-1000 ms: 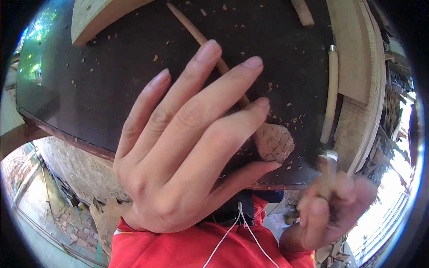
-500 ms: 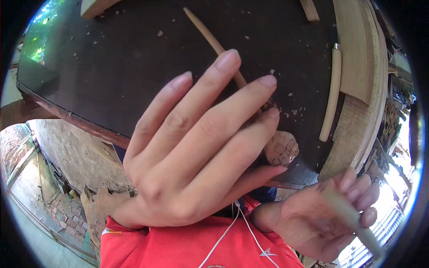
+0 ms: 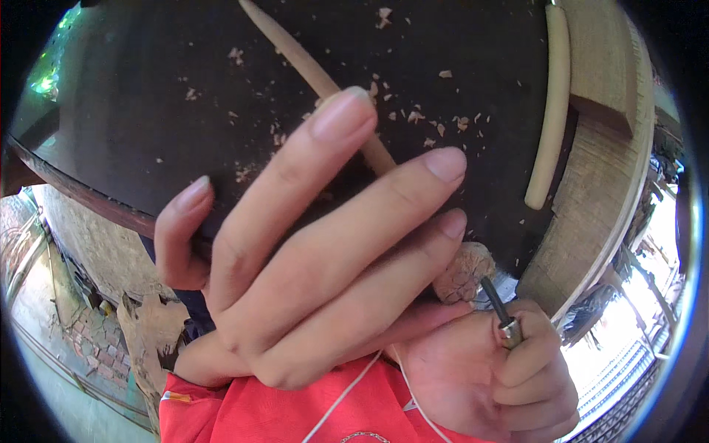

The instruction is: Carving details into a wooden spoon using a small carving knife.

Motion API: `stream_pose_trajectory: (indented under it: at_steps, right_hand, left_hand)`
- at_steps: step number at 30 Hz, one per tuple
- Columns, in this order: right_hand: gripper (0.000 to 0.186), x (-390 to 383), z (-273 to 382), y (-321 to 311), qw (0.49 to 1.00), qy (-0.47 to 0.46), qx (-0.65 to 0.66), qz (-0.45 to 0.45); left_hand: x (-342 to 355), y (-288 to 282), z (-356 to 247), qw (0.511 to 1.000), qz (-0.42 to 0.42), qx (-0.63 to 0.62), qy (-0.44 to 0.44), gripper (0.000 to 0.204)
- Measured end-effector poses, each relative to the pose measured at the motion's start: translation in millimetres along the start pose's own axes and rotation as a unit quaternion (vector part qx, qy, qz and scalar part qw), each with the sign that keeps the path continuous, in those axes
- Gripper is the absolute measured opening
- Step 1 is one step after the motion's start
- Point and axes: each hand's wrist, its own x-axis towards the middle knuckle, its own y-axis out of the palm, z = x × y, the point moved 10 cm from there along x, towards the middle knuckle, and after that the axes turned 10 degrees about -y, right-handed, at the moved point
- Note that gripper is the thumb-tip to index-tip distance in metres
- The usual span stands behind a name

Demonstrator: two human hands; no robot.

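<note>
My left hand [image 3: 317, 258] is closed around a small brown carved wooden piece [image 3: 464, 273]; thumb and index fingertips press its sides, and the other fingers fan out. The rounded end of that piece, cut with grooves, faces my right hand. A slim pointed wooden stick [image 3: 303, 66] runs out beyond my left fingers; whether it joins the carved piece is hidden behind the hand. My right hand [image 3: 509, 376] wraps round a carving tool [image 3: 507, 321] with a dark metal shaft and a shiny ferrule. Its tip is close to the carved end; contact is unclear.
Wood chips [image 3: 425, 122] lie scattered over the dark tabletop [image 3: 148, 96]. A pale round wooden handle [image 3: 550, 111] rests at the right, beside a thick wooden board [image 3: 602, 66]. The table's edge [image 3: 88, 192] curves down the left side.
My right hand has swung inward with the carving tool, bringing its tip up to the carved end. My left fingers have spread and shifted slightly, and the view has moved closer to the table.
</note>
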Motion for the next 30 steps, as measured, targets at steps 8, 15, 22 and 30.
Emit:
stream_pose_trajectory:
  at_steps: [8, 15, 22, 30]
  right_hand:
    - [0.028, -4.2, -20.9, 6.9, 0.990, 0.036, 0.132, -0.029]
    - [0.028, -5.0, -32.1, 15.1, 0.981, 0.056, 0.181, -0.031]
    - [0.029, -7.1, -32.3, 22.9, 0.980, 0.059, 0.190, -0.015]
    - [0.032, -6.3, -33.7, 22.7, 0.975, 0.059, 0.213, -0.037]
  left_hand:
    - [-19.0, -10.7, 6.3, 0.995, 0.019, 0.013, -0.101, 0.070]
    - [-18.7, -17.2, 22.7, 0.995, 0.034, 0.004, -0.094, 0.070]
    - [-22.5, -8.3, 25.0, 0.993, -0.058, -0.064, -0.079, 0.054]
    - [-19.4, -10.8, 15.5, 0.991, 0.023, 0.030, -0.132, 0.054]
